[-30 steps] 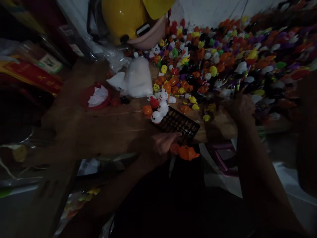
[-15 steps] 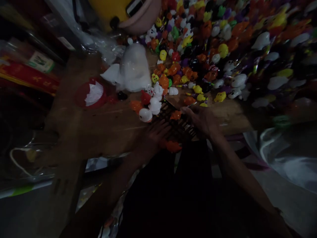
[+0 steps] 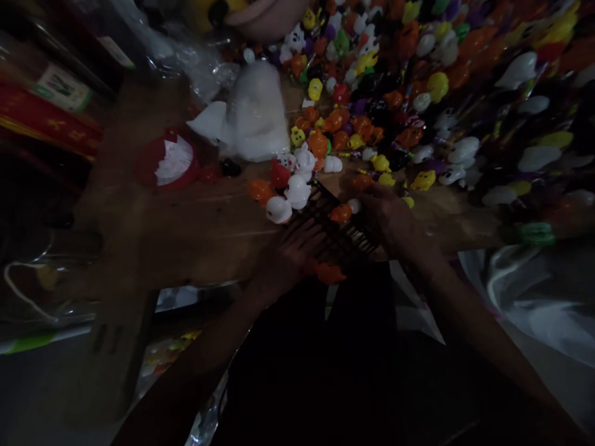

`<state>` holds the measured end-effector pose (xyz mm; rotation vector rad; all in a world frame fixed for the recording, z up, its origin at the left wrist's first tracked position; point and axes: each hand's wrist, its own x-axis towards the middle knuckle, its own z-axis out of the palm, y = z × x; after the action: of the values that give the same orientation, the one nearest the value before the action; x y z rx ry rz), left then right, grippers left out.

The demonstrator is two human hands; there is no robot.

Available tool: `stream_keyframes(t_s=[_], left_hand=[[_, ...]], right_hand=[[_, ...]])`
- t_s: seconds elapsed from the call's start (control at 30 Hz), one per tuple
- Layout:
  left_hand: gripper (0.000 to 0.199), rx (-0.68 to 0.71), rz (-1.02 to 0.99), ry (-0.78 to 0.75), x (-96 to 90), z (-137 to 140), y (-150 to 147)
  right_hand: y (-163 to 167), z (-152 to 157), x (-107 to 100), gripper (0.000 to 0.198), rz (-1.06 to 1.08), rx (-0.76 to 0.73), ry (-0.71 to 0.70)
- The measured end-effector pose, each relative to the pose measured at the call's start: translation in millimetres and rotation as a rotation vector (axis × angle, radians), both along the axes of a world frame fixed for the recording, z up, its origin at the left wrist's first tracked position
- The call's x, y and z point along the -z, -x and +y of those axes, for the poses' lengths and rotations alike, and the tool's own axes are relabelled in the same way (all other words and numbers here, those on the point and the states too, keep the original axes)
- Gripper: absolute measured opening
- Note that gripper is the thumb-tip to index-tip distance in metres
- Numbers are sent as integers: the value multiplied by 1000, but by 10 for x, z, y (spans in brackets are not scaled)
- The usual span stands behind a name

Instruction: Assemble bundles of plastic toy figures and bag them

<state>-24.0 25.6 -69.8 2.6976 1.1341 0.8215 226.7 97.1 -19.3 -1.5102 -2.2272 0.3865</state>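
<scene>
A black slatted tray [image 3: 341,238] lies at the table's front edge between my hands. On its left side rests my left hand [image 3: 297,251], fingers stretched out across the slats. An orange toy figure [image 3: 330,272] sits by that hand's thumb; whether it touches is too dark to see. My right hand [image 3: 388,214] is at the tray's right side, its fingers curled together with the tips hidden. Close to those fingers are a small white round piece [image 3: 354,205] and an orange figure [image 3: 341,214] on the tray. White round figures [image 3: 297,191] stand just beyond my left fingers.
A large heap of coloured toy figures [image 3: 437,87] covers the back right. Behind the tray stands a filled clear plastic bag [image 3: 258,118]. Left of it is a red dish [image 3: 153,167] with white paper inside. A pinkish bowl [image 3: 274,21] stands at the back.
My right hand has shifted slightly right, uncovering more of the tray. A white round piece now shows beside the orange figure there. The left hand stays on the tray; the view has shifted.
</scene>
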Motion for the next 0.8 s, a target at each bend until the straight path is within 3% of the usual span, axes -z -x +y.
stream_keyframes(t_s=[0.1,0.17,0.37,0.53,0.63,0.8], left_hand=[[40,-20,-1,28,40,4,-4],[41,-18,-9,36,63,6,-9],[42,-7,6,-7,59,8,-17],[43,-1,-32,-22,21,-7,-25],[44,5,-10,-8,-19,-14,-17],[37,-17,36,-18,-56,-19,-21]], right_hand=[[-50,-62,24,28,-68,-71,-94],[-51,-105,57,28,-106,13,-109],[127,-98,128,33,-65,235,1],[170,-91,-41,23,3,139,102],[249,-40,-55,20,199,81,62],[562,112,202,25,732,53,133]])
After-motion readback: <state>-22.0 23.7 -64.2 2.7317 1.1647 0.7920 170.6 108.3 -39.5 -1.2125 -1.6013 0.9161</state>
